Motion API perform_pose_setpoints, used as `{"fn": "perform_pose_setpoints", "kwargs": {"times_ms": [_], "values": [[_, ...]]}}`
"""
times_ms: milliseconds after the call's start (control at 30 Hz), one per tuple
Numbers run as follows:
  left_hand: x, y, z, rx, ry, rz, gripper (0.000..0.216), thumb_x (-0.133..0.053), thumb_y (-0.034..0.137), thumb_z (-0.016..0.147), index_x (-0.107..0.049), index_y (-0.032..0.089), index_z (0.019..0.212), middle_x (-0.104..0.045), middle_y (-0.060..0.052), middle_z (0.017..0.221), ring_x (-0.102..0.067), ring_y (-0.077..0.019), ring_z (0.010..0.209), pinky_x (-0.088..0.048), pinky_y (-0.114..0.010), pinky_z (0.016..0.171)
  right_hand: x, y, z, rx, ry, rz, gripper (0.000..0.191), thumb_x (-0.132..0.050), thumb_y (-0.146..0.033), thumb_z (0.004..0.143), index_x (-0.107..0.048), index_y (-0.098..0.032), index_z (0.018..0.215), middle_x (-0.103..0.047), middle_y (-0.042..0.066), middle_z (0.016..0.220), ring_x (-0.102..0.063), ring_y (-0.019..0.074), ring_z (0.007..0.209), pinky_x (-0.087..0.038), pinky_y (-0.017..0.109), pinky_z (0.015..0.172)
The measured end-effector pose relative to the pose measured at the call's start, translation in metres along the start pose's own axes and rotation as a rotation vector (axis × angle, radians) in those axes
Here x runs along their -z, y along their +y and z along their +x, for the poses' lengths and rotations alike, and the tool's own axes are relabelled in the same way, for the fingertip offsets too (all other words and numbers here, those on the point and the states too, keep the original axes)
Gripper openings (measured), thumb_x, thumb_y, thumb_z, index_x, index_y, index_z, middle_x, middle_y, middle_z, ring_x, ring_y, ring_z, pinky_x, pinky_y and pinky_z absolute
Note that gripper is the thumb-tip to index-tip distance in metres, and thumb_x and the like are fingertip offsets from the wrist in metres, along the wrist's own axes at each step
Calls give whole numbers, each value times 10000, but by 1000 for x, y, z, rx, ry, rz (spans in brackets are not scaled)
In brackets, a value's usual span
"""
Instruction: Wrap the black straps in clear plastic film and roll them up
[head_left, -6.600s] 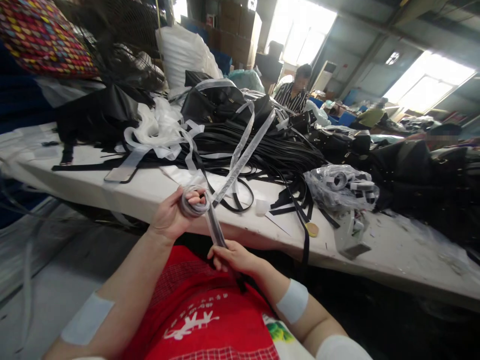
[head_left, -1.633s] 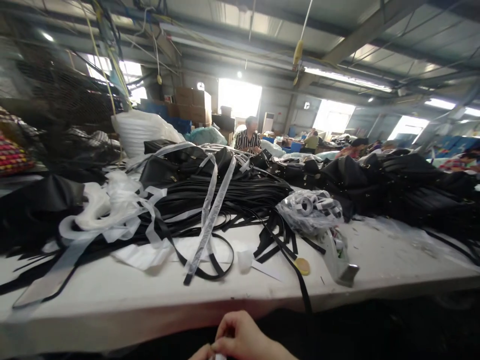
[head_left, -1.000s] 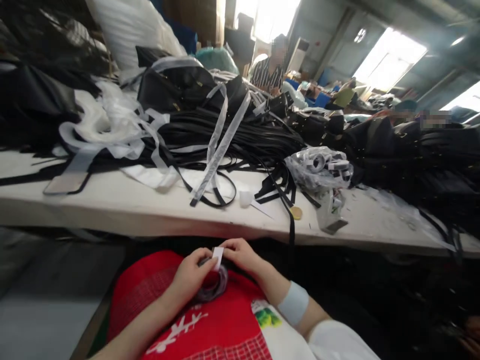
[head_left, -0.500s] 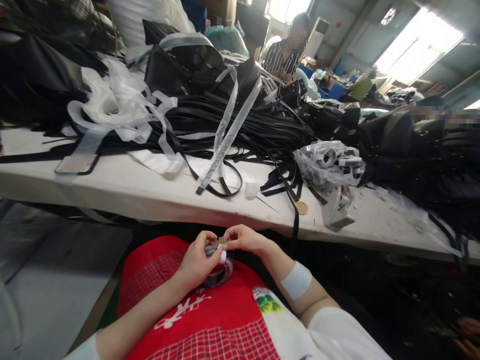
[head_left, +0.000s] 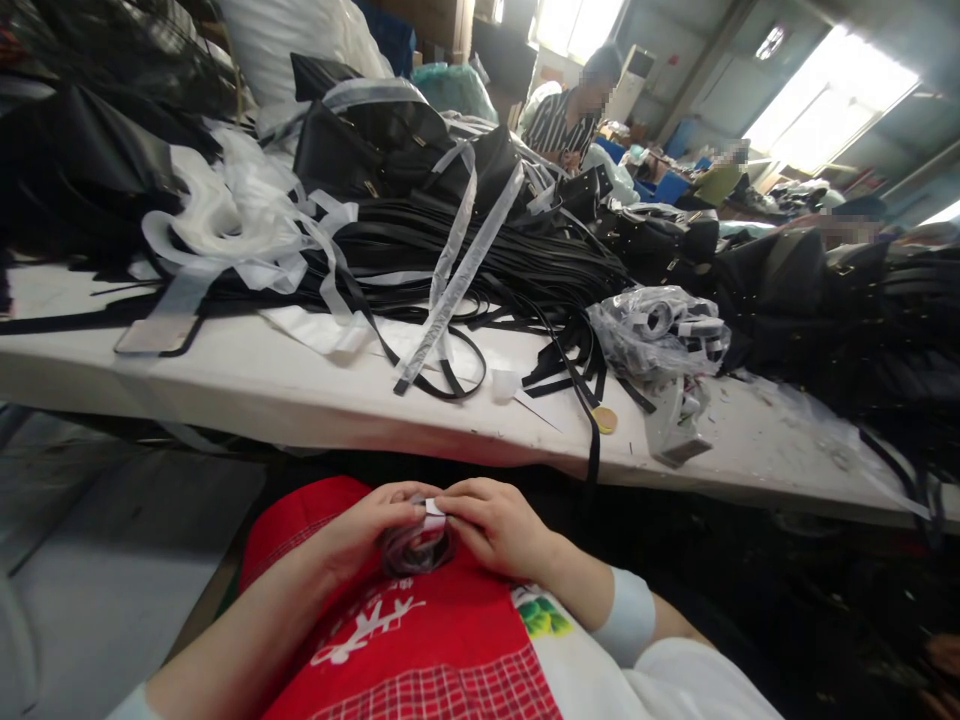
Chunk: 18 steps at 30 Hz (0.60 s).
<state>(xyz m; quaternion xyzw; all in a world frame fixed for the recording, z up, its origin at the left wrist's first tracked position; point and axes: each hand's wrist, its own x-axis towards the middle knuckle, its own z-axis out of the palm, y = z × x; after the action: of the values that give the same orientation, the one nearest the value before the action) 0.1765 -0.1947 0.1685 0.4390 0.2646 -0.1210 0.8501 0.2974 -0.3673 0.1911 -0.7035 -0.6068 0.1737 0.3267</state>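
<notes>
Over the red apron (head_left: 360,590) in my lap, both hands meet at a small coil of dark, see-through strap or tape (head_left: 405,560) with a white paper band (head_left: 433,515) around its top. My left hand (head_left: 379,520) grips the coil from the left, its fingers curled behind and the thumb on top. My right hand (head_left: 495,525) pinches the white band at the coil's right side between thumb and fingers. The coil hangs below the fingertips against the apron. Just what material it is made of, I cannot tell.
Ahead runs a white table (head_left: 315,400) with black straps (head_left: 480,240), black bags (head_left: 375,140) and a crumpled white strip (head_left: 225,220). A clear plastic bag (head_left: 660,325) holds similar banded coils. A yellow disc (head_left: 604,420) lies near the edge. Another person (head_left: 559,120) stands beyond.
The small brown piece between my fingertips no longer shows. My right hand has come lower and turned over the white band, and the coil has shifted slightly left.
</notes>
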Motion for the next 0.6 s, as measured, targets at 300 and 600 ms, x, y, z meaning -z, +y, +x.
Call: {"fn": "perform_pose_setpoints", "kwargs": {"times_ms": [300, 600], "values": [[-16, 2, 12, -81, 83, 125, 389, -785, 392, 657, -683, 114, 909, -721, -45, 769, -640, -158, 645, -477, -271, 640, -7, 5, -7, -169, 348, 80, 369, -549, -182, 839, -570, -188, 1208, -718, 66, 994, -642, 192, 974, -487, 356, 927], [-27, 22, 28, -144, 87, 152, 464, -811, 455, 613, -687, 161, 950, -753, -65, 879, -690, -222, 800, -554, -314, 733, -2, -7, -7, -23, 385, -28, 493, -471, -152, 804, -501, -170, 1296, -621, 102, 1249, -532, 204, 1218, -426, 370, 1052]]}}
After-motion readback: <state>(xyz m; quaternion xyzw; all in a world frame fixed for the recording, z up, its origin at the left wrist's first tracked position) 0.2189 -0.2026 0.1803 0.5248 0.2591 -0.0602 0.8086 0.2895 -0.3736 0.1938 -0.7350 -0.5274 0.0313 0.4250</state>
